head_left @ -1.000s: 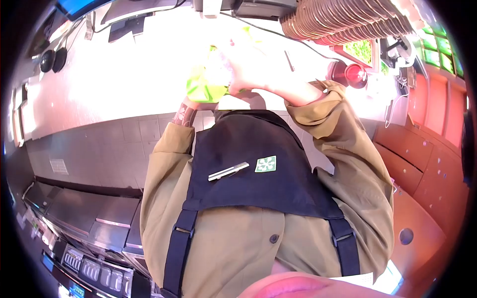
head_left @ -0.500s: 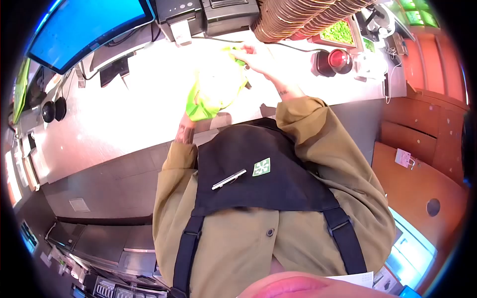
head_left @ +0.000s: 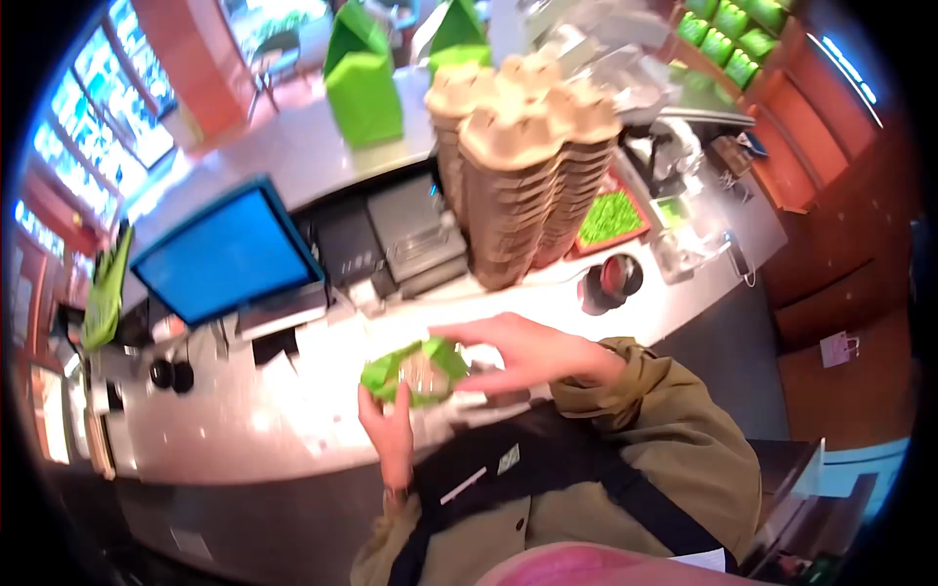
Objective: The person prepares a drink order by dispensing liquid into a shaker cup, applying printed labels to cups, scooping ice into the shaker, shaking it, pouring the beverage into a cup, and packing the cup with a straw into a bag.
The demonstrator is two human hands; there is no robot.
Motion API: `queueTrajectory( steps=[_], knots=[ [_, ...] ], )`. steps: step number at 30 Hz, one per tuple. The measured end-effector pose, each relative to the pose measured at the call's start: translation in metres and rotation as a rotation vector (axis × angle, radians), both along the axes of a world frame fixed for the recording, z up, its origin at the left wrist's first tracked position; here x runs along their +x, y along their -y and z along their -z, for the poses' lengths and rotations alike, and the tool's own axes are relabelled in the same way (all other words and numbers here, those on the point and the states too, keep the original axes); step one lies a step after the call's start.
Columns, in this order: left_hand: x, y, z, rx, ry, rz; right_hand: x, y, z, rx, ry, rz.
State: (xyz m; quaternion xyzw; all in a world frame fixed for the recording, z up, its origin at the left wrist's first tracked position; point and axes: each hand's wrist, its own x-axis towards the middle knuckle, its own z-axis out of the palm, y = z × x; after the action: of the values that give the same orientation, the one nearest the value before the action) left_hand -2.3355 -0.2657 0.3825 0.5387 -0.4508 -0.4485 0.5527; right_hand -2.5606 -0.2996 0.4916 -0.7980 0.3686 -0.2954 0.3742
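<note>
A bright green bag (head_left: 379, 371) is between my two hands over the counter, its mouth facing up towards me. Something pale and shiny (head_left: 422, 376) shows inside its opening; I cannot make out what it is. My left hand (head_left: 389, 427) grips the near left side, thumb up against the rim. On the right, my right hand (head_left: 535, 352) reaches over the bag's edge, fingers stretched along the far rim and thumb on the near side. Motion blur softens the fingertips.
Tall stacks of cardboard cup carriers (head_left: 528, 146) rise behind the bag. Left of them are black printers (head_left: 391, 239) and a blue-screened monitor (head_left: 230, 254). A dark red-topped device (head_left: 618, 278) stands at right, near a green-filled tray (head_left: 614, 217). Green bags (head_left: 363, 98) stand on the far ledge.
My view has tilted up, bringing the far ledge and carrier tops into sight. The green bag, earlier stretched out between my hands, now appears upright with its mouth open towards me.
</note>
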Motion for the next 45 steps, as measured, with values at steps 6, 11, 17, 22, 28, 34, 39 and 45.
queueTrajectory(
  steps=[6, 11, 17, 22, 28, 34, 39, 45],
  knots=[
    [-0.02, 0.005, -0.004, 0.092, 0.176, -0.105, -0.216, 0.11, -0.143, -0.298, 0.178, 0.602],
    [0.041, 0.003, 0.063, 0.116, 0.396, -0.34, -0.468, 0.372, -0.202, -0.688, -0.103, 1.298],
    [0.073, -0.022, 0.074, 0.162, 0.515, -0.419, -0.513, 0.489, -0.195, -0.664, -0.508, 1.429],
    [0.041, -0.025, 0.046, 0.193, 0.581, -0.486, -0.555, 0.528, -0.208, -0.927, -0.185, 1.551],
    [-0.001, -0.017, 0.016, 0.196, 0.597, -0.487, -0.504, 0.457, -0.251, -0.908, 0.005, 1.518],
    [-0.025, -0.016, -0.027, 0.203, 0.523, -0.481, -0.425, 0.374, -0.301, -1.043, 0.47, 1.336],
    [-0.006, -0.028, -0.014, 0.173, 0.328, -0.383, -0.367, 0.214, -0.271, -1.065, 0.985, 0.544],
    [0.019, -0.027, 0.015, 0.205, -0.082, -0.409, -0.21, 0.042, -0.139, -0.73, 1.455, -0.379]
  ],
)
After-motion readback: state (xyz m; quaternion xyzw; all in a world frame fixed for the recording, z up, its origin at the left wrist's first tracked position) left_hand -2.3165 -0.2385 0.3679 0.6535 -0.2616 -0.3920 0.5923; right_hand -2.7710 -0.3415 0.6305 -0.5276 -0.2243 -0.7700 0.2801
